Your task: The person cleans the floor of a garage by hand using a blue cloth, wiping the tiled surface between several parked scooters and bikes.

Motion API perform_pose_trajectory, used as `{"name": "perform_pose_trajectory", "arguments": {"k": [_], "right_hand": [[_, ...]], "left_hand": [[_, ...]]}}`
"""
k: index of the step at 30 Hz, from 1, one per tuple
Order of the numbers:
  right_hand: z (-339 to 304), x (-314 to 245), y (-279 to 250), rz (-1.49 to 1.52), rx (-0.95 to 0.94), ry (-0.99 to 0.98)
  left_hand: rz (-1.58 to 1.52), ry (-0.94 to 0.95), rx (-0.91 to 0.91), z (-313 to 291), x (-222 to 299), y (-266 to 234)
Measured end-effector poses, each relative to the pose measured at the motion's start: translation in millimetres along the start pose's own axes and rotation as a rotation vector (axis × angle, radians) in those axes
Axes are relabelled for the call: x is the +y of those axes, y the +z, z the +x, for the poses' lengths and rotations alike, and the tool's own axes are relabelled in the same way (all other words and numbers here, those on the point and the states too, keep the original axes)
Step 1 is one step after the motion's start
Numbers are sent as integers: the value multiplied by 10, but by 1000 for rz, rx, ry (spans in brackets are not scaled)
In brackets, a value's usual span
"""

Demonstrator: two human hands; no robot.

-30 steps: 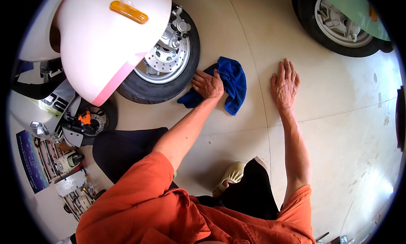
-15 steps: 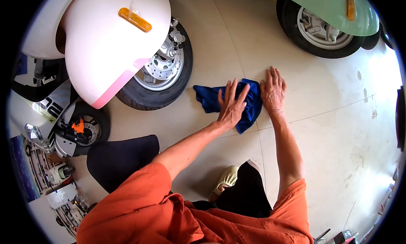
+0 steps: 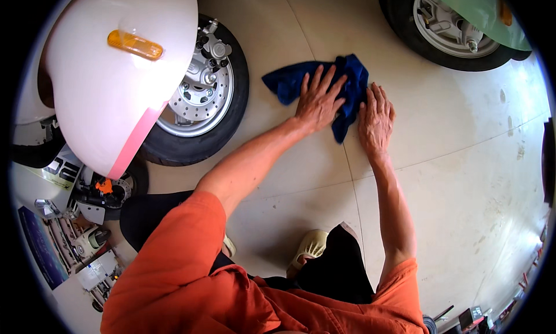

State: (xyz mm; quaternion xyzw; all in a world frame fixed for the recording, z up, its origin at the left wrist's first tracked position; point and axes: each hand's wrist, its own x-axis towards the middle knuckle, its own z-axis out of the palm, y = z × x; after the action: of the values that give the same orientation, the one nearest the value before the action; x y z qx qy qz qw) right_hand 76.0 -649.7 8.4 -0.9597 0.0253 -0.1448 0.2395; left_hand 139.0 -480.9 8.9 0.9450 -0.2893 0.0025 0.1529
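Note:
A crumpled dark blue cloth (image 3: 350,82) lies spread on the beige tiled floor. Over its near edge is my left hand (image 3: 320,100), palm down with the fingers stretched and spread across the fabric. Just right of the cloth, my right hand (image 3: 377,118) lies palm down, fingers extended and fairly close together, the fingertips at the cloth's right edge. Whether the right fingertips touch the fabric I cannot tell. Neither hand grips anything.
To the left stands a white and pink scooter with a front wheel (image 3: 200,96) and brake disc. A green scooter's wheel (image 3: 457,30) is at the far right. Another scooter wheel (image 3: 128,186) with an orange part sits lower left. My shoe (image 3: 311,246) rests on the floor (image 3: 440,195).
The blue cloth has moved farther away from me, with my left hand on it. The view has shifted, and the scooters appear displaced.

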Motion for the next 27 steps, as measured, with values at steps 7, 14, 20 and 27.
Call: {"name": "perform_pose_trajectory", "arguments": {"k": [7,14,20,27], "right_hand": [[1,-8,-30,-41,-62,11],[35,14,-12,-32,-141,31],[844,370,199,-174,-11,15],[1222,372,258,-230,-41,17]], "left_hand": [[92,-54,24,968,-391,141],[108,-108,9,1682,-973,169],[117,-148,-45,2073,-1106,48],[123,-292,-200,2721,-1612,-111]]}}
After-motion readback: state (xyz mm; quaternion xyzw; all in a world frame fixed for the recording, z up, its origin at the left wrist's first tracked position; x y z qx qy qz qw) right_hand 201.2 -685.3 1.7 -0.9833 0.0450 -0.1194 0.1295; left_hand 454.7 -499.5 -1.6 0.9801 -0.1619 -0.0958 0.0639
